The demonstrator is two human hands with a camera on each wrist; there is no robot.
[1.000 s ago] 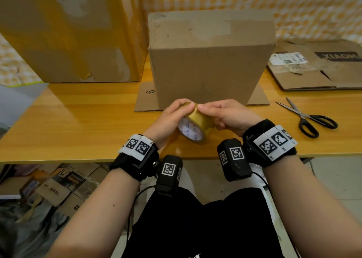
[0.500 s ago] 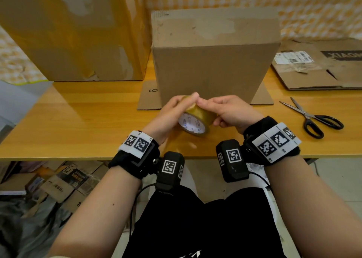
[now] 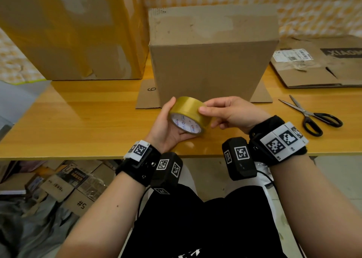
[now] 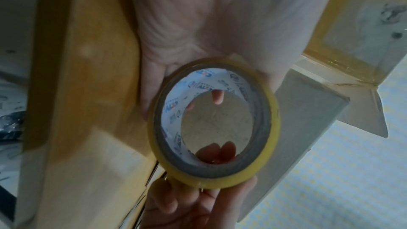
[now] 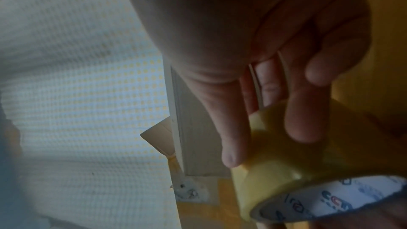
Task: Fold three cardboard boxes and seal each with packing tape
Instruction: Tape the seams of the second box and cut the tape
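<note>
Wooden bench point(image 3: 88, 120) carries everything. Beyond the hands and to their left stands a tall taped carton point(image 3: 74, 32); straight beyond them stands the upright cardboard box point(image 3: 211, 62), its lower flaps splayed flat. Past the right hand lie a flattened box point(image 3: 321, 70) and, nearer, black-handled scissors point(image 3: 311, 116). The left hand point(image 3: 166, 124) cradles the yellow tape roll point(image 3: 188, 111) with fingers curled round it, while the right hand point(image 3: 233, 113) pinches its outer surface with thumb and fingertips.

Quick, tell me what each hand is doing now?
Left hand: grips the tape roll from the left side.
Right hand: fingertips pinch the roll's outer surface.
</note>
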